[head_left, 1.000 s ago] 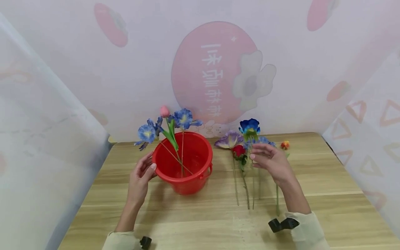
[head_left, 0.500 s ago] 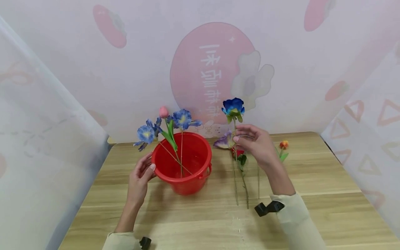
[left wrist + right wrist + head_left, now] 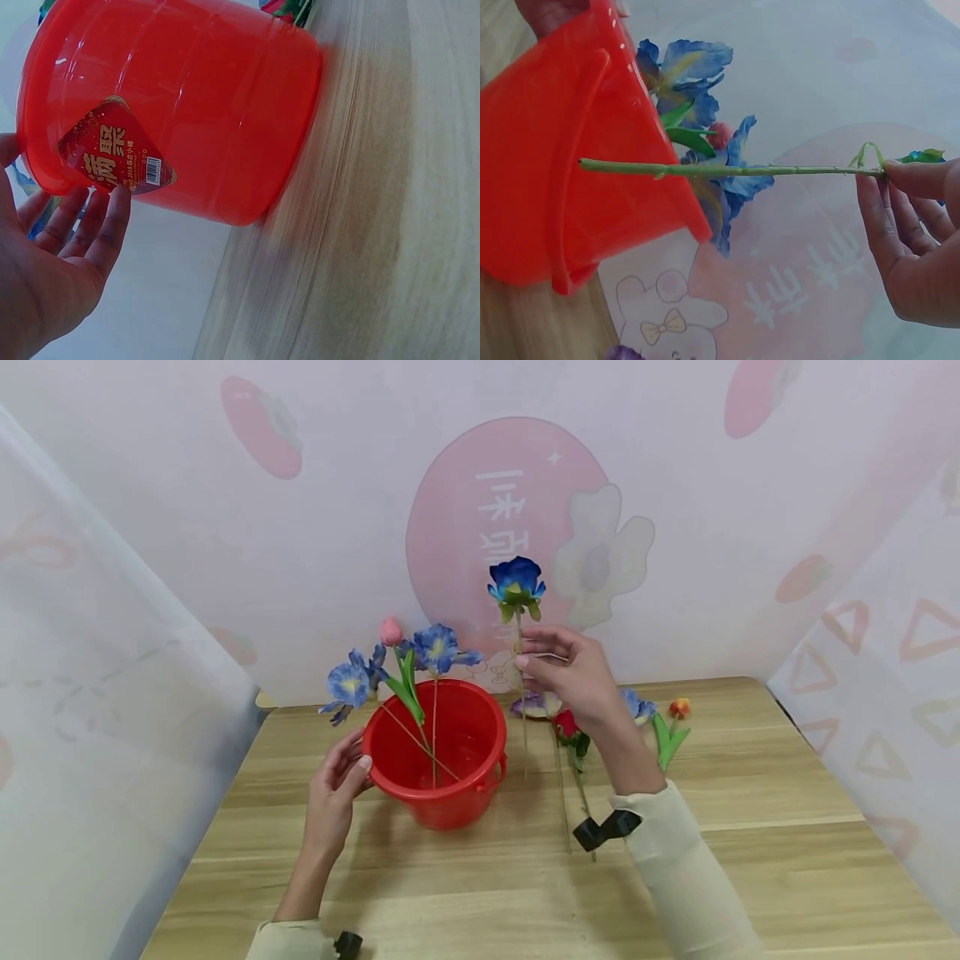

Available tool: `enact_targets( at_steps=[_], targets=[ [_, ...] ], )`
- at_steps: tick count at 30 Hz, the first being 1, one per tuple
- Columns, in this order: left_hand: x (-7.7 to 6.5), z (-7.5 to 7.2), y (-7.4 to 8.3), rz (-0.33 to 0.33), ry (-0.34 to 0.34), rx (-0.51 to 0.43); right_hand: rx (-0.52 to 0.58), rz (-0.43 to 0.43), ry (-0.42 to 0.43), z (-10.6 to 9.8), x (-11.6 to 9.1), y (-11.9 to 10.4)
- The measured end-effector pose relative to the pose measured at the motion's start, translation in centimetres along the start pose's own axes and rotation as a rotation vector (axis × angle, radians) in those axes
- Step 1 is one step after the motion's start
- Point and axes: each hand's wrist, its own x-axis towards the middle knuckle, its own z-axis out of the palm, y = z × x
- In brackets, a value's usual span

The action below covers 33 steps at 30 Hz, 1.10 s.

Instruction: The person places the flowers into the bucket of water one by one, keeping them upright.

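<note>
In the head view my left hand [image 3: 335,789] holds the near left rim of a red plastic bucket [image 3: 450,806], its thumb at the rim. The left wrist view shows the fingertips [image 3: 118,201] against the bucket wall by a diamond-shaped label [image 3: 112,154]. My right hand [image 3: 573,677] pinches the stem of a blue artificial rose [image 3: 516,585], upright just right of the bucket. The bare stem [image 3: 727,170] passes across the bucket in the right wrist view. Inside the bucket lean blue irises [image 3: 437,647] and a pink tulip [image 3: 392,631].
Right of the bucket, a red rose [image 3: 566,723] and a purple flower [image 3: 534,704] lie on the wooden table [image 3: 465,893]. Behind the right forearm are another blue flower [image 3: 637,705] and an orange tulip [image 3: 679,708]. A printed backdrop [image 3: 337,527] stands behind.
My right hand has lifted the blue rose from among the loose flowers and carried it up and left toward the bucket. The left hand and the bucket have stayed in place.
</note>
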Motion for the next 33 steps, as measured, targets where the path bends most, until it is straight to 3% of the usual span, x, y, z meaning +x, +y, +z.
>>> enact_targets(
  at_steps=[16,24,33],
  targets=[
    [0.0,0.0,-0.1,-0.006,-0.001,0.010,0.071,-0.078,-0.014,4.2,2.0,-1.6],
    [0.1,-0.1,-0.1,-0.013,0.001,0.013,0.042,-0.100,-0.049,5.9,3.0,-2.1],
    [0.1,0.0,0.0,-0.014,-0.001,0.022,0.025,-0.045,-0.085,8.1,3.5,-0.8]
  ],
)
